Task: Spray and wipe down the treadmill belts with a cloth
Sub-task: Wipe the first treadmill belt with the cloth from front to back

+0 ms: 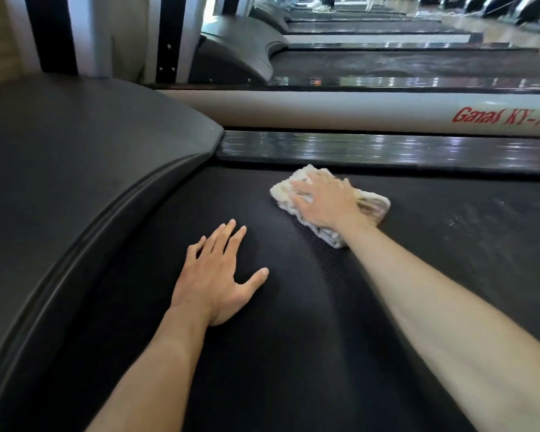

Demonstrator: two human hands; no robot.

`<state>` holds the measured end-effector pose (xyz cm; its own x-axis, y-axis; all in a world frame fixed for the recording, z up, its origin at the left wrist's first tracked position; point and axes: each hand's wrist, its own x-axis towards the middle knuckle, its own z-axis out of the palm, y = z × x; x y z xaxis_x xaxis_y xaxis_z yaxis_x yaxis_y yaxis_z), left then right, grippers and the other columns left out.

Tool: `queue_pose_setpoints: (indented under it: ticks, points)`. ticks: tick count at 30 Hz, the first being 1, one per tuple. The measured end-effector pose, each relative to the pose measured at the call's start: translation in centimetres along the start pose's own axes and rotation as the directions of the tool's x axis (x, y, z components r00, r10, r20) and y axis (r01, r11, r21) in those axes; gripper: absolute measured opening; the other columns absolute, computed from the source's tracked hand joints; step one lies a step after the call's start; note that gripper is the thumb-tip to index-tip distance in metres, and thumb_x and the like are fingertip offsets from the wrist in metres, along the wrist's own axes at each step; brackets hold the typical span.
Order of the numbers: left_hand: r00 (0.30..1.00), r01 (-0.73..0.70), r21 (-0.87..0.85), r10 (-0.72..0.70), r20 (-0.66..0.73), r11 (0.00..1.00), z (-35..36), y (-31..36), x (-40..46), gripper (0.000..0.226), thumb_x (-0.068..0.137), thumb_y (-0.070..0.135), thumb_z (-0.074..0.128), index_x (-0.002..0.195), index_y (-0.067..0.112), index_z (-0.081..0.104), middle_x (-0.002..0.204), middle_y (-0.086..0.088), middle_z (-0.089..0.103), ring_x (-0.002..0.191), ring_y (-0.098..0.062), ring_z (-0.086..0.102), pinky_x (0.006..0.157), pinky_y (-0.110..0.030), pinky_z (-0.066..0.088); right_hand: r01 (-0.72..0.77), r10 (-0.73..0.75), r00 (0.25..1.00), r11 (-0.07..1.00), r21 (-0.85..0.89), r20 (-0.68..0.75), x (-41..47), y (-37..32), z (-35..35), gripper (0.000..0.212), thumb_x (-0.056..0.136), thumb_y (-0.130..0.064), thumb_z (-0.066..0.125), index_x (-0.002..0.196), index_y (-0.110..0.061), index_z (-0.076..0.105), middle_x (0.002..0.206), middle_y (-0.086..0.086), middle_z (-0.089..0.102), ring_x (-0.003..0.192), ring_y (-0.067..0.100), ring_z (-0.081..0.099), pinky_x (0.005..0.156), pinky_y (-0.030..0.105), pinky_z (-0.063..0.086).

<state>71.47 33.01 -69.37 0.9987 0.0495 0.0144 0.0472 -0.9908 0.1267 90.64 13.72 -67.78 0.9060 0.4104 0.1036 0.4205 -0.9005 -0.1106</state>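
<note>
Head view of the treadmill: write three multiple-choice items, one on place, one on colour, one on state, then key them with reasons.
1. Where does the cloth lie?
A. On the belt, near the far side rail
B. On the motor cover
C. On the floor

2. What colour is the lettering on the side rail?
A. Blue
B. Red
C. Green

3. How is the left hand?
A. Gripping a spray bottle
B. Clenched in a fist
C. Flat on the belt, fingers spread

Key: 1 A, the right hand presses the cloth onto the black belt just short of the shiny rail. 2 B, the lettering is red on pale casing. 3 C, the fingers lie straight and hold nothing.
</note>
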Motion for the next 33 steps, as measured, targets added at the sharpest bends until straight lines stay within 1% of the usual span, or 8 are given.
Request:
queue_pose_setpoints:
  ticks: [5, 9, 12, 18, 24, 27, 30, 33]
  points:
    - [1.0, -0.002, -0.006, 0.002, 0.002, 1.0, -0.1, 0.1, 0.0, 0.1, 0.076, 0.083, 0.002, 0.162, 0.031, 0.001, 0.169, 0.012, -0.009, 0.155, -0.006, -0.008, 0.127, -0.04, 0.003, 0.256, -0.263, 0.964, 0.958, 0.128, 0.043, -7.6, 0.5, -0.3, 0.064, 0.091, -0.069, 0.021, 0.143, -0.047, 0.053, 0.162, -0.012, 0.036, 0.15, 0.018, 0.032, 0.121, 0.047, 0.028]
    - [1.0, 0.009, -0.013, -0.009, -0.002, 1.0, -0.1, 0.1, 0.0, 0.1, 0.077, 0.084, 0.003, 0.162, 0.031, 0.0, 0.169, 0.012, -0.01, 0.155, -0.007, -0.009, 0.128, -0.041, 0.003, 0.015, -0.016, 1.0, 0.998, 0.066, 0.019, -6.8, 6.8, -1.7, 0.048, 0.103, -0.052, 0.038, 0.147, -0.039, 0.053, 0.168, -0.005, 0.028, 0.153, 0.022, 0.027, 0.12, 0.051, 0.025]
    - [1.0, 0.011, -0.016, -0.011, 0.006, 1.0, 0.0, 0.0, 0.1, 0.1, 0.077, 0.084, 0.004, 0.162, 0.032, 0.0, 0.169, 0.012, -0.01, 0.155, -0.007, -0.009, 0.127, -0.042, 0.004, -0.16, 0.16, 0.986, 0.987, 0.016, 0.038, -1.8, 7.0, -1.6, 0.077, 0.088, -0.073, 0.017, 0.145, -0.037, 0.053, 0.162, 0.001, 0.037, 0.148, 0.027, 0.036, 0.116, 0.052, 0.033]
    - [1.0, 0.0, -0.022, 0.001, 0.007, 1.0, 0.1, -0.1, 0.1, 0.099, 0.077, 0.084, 0.004, 0.161, 0.032, -0.001, 0.168, 0.013, -0.01, 0.155, -0.006, -0.009, 0.127, -0.04, 0.004, 0.166, -0.167, 0.986, 0.983, 0.079, 0.006, -7.1, 5.4, -1.1, 0.065, 0.094, -0.069, 0.021, 0.142, -0.041, 0.056, 0.163, -0.012, 0.035, 0.149, 0.019, 0.035, 0.117, 0.044, 0.034]
    - [1.0, 0.004, 0.003, -0.004, 0.006, 1.0, 0.0, 0.0, 0.2, 0.093, 0.084, 0.083, 0.012, 0.161, 0.033, -0.003, 0.168, 0.013, -0.011, 0.155, -0.006, -0.009, 0.128, -0.04, 0.004, -0.185, 0.185, 0.983, 0.982, 0.033, -0.002, -3.2, 10.8, -1.9, 0.064, 0.095, -0.07, 0.02, 0.146, -0.046, 0.05, 0.16, -0.007, 0.036, 0.144, 0.026, 0.04, 0.111, 0.047, 0.038]
    - [1.0, 0.008, -0.012, -0.008, 0.005, 1.0, -0.1, 0.1, 0.1, 0.099, 0.077, 0.085, 0.004, 0.161, 0.034, -0.004, 0.168, 0.014, -0.012, 0.155, -0.006, -0.009, 0.128, -0.04, 0.004, -0.042, 0.04, 0.998, 0.997, 0.063, 0.044, -3.2, 8.1, -1.4, 0.078, 0.085, -0.076, 0.016, 0.144, -0.043, 0.054, 0.158, -0.005, 0.04, 0.142, 0.025, 0.043, 0.111, 0.045, 0.038]
    - [1.0, 0.009, -0.014, -0.009, 0.01, 1.0, -0.3, 0.2, 0.0, 0.101, 0.074, 0.085, -0.001, 0.161, 0.034, -0.005, 0.167, 0.014, -0.013, 0.154, -0.006, -0.01, 0.128, -0.039, 0.002, 0.153, -0.153, 0.988, 0.975, 0.161, -0.016, -9.1, 7.4, -1.9, 0.062, 0.092, -0.069, 0.029, 0.14, -0.043, 0.059, 0.16, -0.017, 0.04, 0.146, 0.011, 0.039, 0.117, 0.037, 0.035]
    - [1.0, 0.007, -0.006, -0.007, -0.002, 1.0, -0.3, 0.2, 0.0, 0.101, 0.074, 0.085, -0.002, 0.161, 0.033, -0.005, 0.168, 0.014, -0.013, 0.154, -0.006, -0.01, 0.127, -0.039, 0.002, -0.03, 0.041, 0.993, 0.995, 0.099, -0.107, -9.6, 10.5, -2.3, 0.052, 0.098, -0.063, 0.033, 0.141, -0.045, 0.056, 0.159, -0.017, 0.04, 0.142, 0.015, 0.044, 0.112, 0.039, 0.038]
